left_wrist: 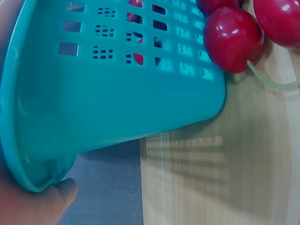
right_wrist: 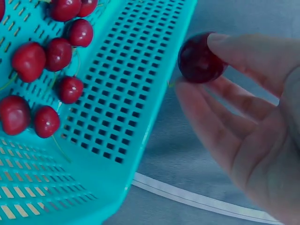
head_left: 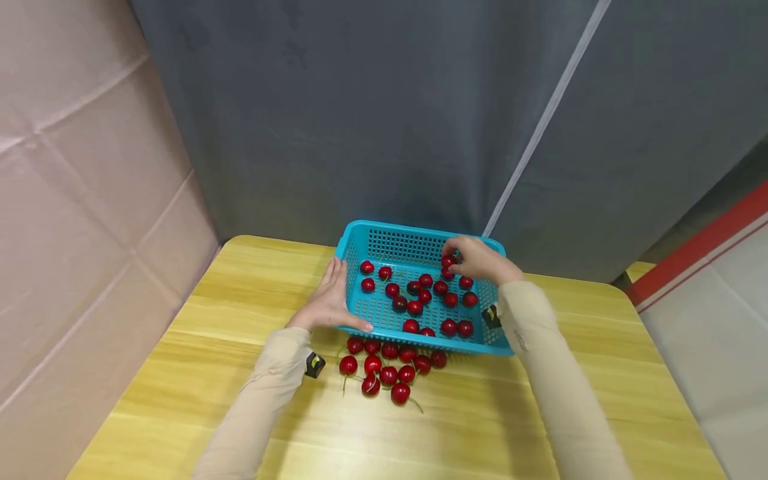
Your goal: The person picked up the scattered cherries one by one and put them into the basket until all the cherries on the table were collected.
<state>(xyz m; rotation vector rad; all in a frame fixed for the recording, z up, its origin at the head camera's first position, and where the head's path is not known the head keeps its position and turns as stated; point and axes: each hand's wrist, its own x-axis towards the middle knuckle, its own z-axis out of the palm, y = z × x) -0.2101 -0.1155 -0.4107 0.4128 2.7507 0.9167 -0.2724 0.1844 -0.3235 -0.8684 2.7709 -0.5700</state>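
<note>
In the head view, a blue plastic basket (head_left: pixel 420 343) with slotted walls stands on the table, several red cherries (head_left: pixel 415 307) spread over its floor. My left hand (head_left: pixel 327 303) grips the basket at its near left corner, fingers along the left side and thumb on the front rim. In the left wrist view, a fingertip (left_wrist: pixel 67 190) bends round the rim. Between thumb and fingers, my right hand (head_left: pixel 480 259) pinches a dark red cherry (right_wrist: pixel 200 58). That hand is above the far right part of the basket. More stemmed cherries (head_left: pixel 388 375) lie directly in front of the basket.
The wooden table (head_left: pixel 480 427) has a light yellow grain. Behind it hangs a dark grey cloth (head_left: pixel 336 133) with a pale strip. A pale quilted surface (head_left: pixel 78 200) rises at the left, and a red-edged white panel (head_left: pixel 708 280) stands at the right.
</note>
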